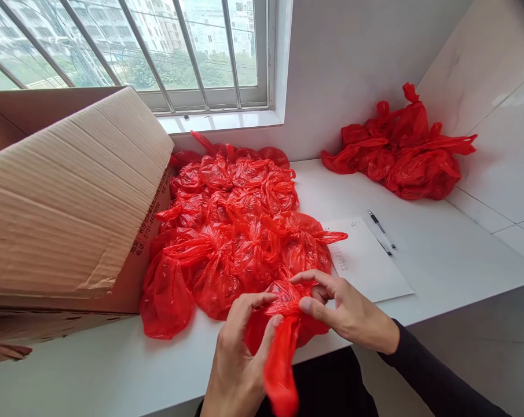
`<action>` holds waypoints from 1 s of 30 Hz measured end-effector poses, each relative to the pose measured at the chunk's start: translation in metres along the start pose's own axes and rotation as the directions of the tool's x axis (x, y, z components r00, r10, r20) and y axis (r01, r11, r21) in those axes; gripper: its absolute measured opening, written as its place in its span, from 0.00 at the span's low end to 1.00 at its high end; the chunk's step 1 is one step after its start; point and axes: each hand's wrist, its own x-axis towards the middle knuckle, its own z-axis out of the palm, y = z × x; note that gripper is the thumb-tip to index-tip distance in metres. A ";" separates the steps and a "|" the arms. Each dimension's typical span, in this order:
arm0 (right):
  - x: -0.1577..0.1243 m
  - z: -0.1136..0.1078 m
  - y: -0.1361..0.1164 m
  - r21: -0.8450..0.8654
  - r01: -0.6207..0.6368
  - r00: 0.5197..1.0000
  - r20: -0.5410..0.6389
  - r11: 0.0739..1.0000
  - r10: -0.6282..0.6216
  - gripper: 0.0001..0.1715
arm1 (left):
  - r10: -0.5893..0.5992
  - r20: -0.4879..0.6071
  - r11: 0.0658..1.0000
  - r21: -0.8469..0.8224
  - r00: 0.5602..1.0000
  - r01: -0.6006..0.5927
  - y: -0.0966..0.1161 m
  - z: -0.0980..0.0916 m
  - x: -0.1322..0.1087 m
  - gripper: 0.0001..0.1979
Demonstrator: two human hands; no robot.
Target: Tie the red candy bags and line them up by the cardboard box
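Note:
Near the table's front edge, both hands are at the gathered top of a red plastic bag [283,370], whose twisted end hangs toward me. My left hand [246,347] pinches the gathered plastic from the left, with thumb and index finger on it. From the right, my right hand [346,310] has its thumb and fingers closed on the same bag's neck. Just beyond, several filled and knotted red bags [253,243] lie packed together in rows. What is inside the bags is hidden by the crinkled plastic.
An open cardboard box [70,202] stands at the left. Another pile of red bags [405,150] lies at the back right. A sheet of paper [366,263] and a black pen [381,227] rest on the white table [453,243]. Behind is a barred window [192,58].

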 end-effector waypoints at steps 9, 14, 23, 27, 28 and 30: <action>-0.003 -0.002 -0.002 0.016 0.049 0.994 -0.100 0.999 -0.047 0.18 | 0.053 -0.149 0.995 0.096 0.987 -0.039 -0.007 -0.008 -0.005 0.05; -0.004 -0.002 -0.002 -0.014 0.079 0.988 -0.135 0.997 -0.080 0.11 | 0.060 -0.111 0.984 0.171 0.992 -0.041 -0.004 -0.011 -0.006 0.09; -0.010 -0.004 -0.001 -0.079 0.014 0.973 -0.229 0.997 -0.032 0.13 | 0.082 -0.256 0.987 0.154 0.963 -0.043 0.002 -0.007 -0.005 0.04; -0.013 -0.003 0.002 -0.178 0.051 0.937 -0.331 0.983 -0.109 0.12 | 0.088 -0.244 0.982 0.187 0.966 -0.042 0.009 -0.008 -0.007 0.09; -0.014 -0.001 0.001 -0.196 0.069 0.932 -0.337 0.978 -0.133 0.11 | 0.151 -0.211 0.966 0.239 0.966 -0.099 0.012 -0.006 -0.006 0.13; -0.014 0.002 -0.004 -0.205 0.075 0.939 -0.314 0.976 -0.138 0.08 | 0.251 -0.151 0.928 0.318 0.956 -0.194 0.016 -0.002 -0.004 0.16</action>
